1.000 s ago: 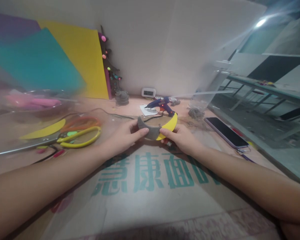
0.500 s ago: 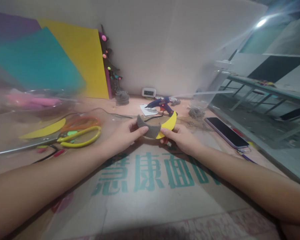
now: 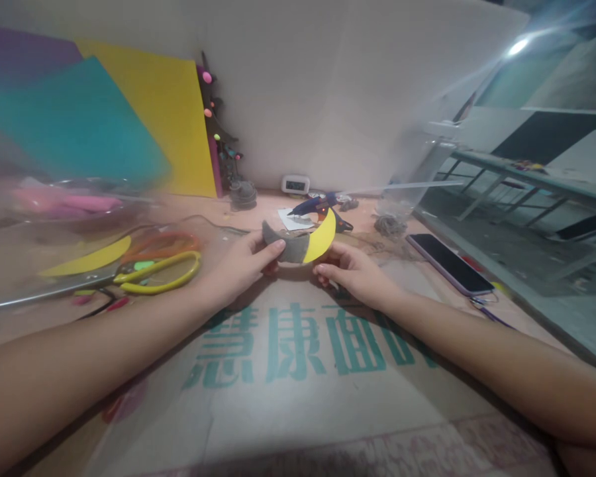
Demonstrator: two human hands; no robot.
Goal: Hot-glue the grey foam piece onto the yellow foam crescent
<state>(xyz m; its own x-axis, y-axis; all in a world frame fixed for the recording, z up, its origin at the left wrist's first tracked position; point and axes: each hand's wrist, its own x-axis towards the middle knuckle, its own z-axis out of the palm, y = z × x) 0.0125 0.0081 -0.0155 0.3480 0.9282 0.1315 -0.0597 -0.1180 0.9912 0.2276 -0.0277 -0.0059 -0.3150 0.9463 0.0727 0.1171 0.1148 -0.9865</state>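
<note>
A crescent-shaped piece [image 3: 305, 244], grey on its left half and yellow on its right, is held a little above the table at centre. My left hand [image 3: 243, 265] pinches the grey end between thumb and fingers. My right hand [image 3: 355, 273] sits just under the yellow end, fingers curled toward it; whether it grips the piece is hard to tell. A blue hot glue gun [image 3: 318, 207] lies right behind the piece on a white scrap of paper.
Yellow-handled scissors [image 3: 153, 270] and orange-handled ones lie left beside a yellow crescent offcut [image 3: 87, 258]. Coloured sheets [image 3: 144, 112] lean on the back wall. A phone [image 3: 449, 263] rests at right, near the table edge. A printed cardboard sheet [image 3: 298, 358] covers the near table.
The crescent piece has been lifted and shifted slightly left, its yellow end tilted upward. My right hand has slipped lower beneath it; my left hand keeps its pinch.
</note>
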